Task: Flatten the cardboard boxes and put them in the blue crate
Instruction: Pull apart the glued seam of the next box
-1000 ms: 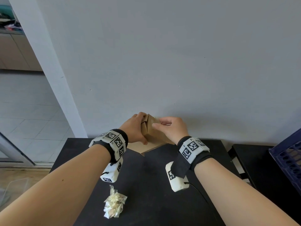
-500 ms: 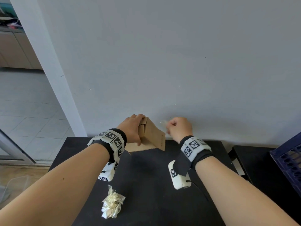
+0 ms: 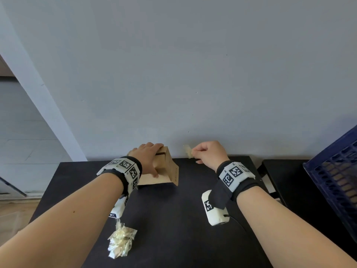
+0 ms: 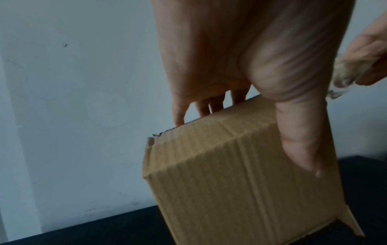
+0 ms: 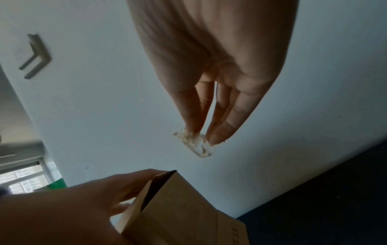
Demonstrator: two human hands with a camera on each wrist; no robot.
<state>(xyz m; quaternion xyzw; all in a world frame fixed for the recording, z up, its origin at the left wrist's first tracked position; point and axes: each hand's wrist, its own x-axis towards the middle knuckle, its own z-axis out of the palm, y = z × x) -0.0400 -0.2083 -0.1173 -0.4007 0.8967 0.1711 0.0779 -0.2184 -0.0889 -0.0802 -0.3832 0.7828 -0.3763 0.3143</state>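
Observation:
A small brown cardboard box (image 3: 166, 171) stands tilted on the black table (image 3: 173, 219) near the wall. My left hand (image 3: 148, 159) grips it from the top, fingers over the far edge and thumb down the near face (image 4: 299, 149). My right hand (image 3: 206, 153) is off to the right of the box, clear of it, pinching a torn strip of clear tape (image 3: 188, 151) between thumb and fingertips (image 5: 217, 134). The same tape piece (image 5: 194, 144) hangs below those fingertips. The blue crate (image 3: 336, 175) sits at the far right on a second black table.
A crumpled wad of used tape (image 3: 121, 242) lies on the table near its front left. The grey wall (image 3: 193, 74) runs right behind the table. A narrow gap (image 3: 268, 182) separates the two tables. Tiled floor lies to the left.
My right hand has pulled away from the box to the right, taking a strip of tape off it. The left hand keeps holding the box, which has tipped and shifted slightly.

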